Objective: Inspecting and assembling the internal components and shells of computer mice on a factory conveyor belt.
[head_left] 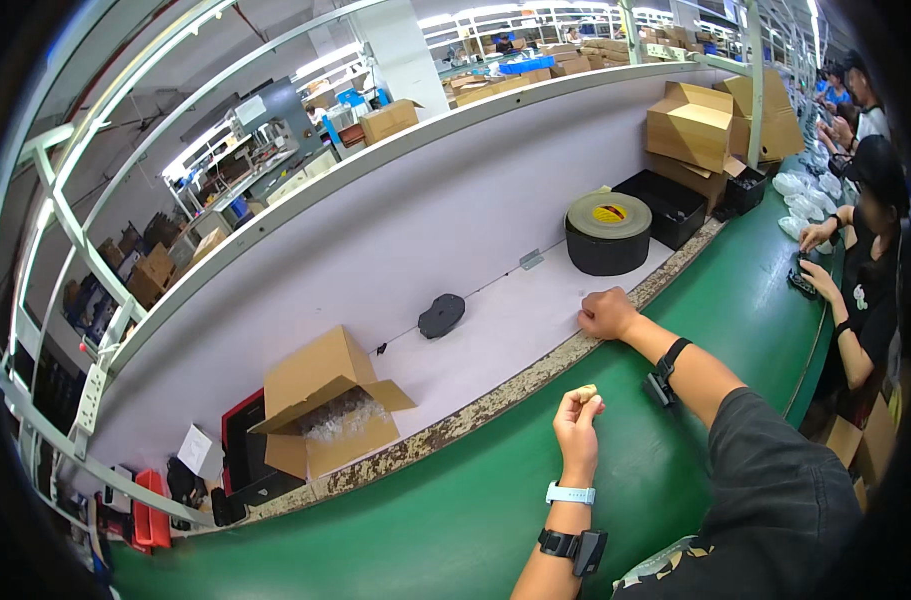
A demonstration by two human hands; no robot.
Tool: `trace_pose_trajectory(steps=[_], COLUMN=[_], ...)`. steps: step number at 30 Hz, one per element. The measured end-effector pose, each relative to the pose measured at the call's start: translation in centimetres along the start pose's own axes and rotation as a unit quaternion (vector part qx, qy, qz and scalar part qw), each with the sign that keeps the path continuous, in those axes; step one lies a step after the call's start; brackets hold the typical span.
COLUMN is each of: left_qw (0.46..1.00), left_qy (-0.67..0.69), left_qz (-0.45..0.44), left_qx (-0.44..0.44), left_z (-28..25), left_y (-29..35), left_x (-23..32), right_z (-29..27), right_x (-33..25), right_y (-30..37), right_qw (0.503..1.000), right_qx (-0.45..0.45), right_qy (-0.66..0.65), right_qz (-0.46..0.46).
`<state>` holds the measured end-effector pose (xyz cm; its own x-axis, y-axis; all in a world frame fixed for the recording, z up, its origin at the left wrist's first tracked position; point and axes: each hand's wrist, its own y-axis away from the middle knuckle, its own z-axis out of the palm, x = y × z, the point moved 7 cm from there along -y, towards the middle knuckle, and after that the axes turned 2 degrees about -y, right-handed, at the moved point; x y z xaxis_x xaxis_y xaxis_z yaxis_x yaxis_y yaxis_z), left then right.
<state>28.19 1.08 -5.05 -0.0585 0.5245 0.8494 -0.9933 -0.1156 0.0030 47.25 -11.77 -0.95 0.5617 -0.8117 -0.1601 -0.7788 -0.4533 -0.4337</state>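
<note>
While pinched, small tan piece (586, 392) atop left hand (577, 424) fingertips.

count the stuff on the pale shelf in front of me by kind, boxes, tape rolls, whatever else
Open cardboard box with clear bags inside: 1
Stacked cardboard boxes at the far end: 2 clearly, more behind cannot be separated
Big tape roll: 1
Black tray: 1
Dark oval device on a cord: 1
Total: 6 at least
</note>
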Motion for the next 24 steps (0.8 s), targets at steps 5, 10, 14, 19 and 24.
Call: trace_pose_trajectory(steps=[5, 10, 14, 19, 24], left_qw=[0.981, 0.885, 0.910, 0.908, 0.874], left_qy=[0.190, 0.453, 0.397, 0.388, 0.457], left_qz=[-0.042, -0.030, -0.118, -0.148, -0.152], left_qx=[0.024, -0.102, 0.008, 0.047, 0.068], left_z=[-0.2, -2.8, -1.1, -1.0, -1.4], left_y=[-0.8, -2.0, -1.3, -1.1, -1.1], left_x=[-1.9, -1.5, 1.1, 0.1, -0.3], right_z=[-2.6, -5.5, -6.0, -8.6, -6.5], right_x=[-1.0, -16.3, -19.1, -16.7, -3.4], right_y=[1.3, 4.2, 6.6, 6.8, 3.4], right_qw=[0.989, 0.924, 0.948, 0.918, 0.989], right_qx=[0.095, 0.051, 0.095, 0.156, 0.048], right_qy=[-0.107, -0.347, -0.223, -0.280, -0.124], right_qz=[0.033, -0.153, -0.207, -0.234, 0.066])
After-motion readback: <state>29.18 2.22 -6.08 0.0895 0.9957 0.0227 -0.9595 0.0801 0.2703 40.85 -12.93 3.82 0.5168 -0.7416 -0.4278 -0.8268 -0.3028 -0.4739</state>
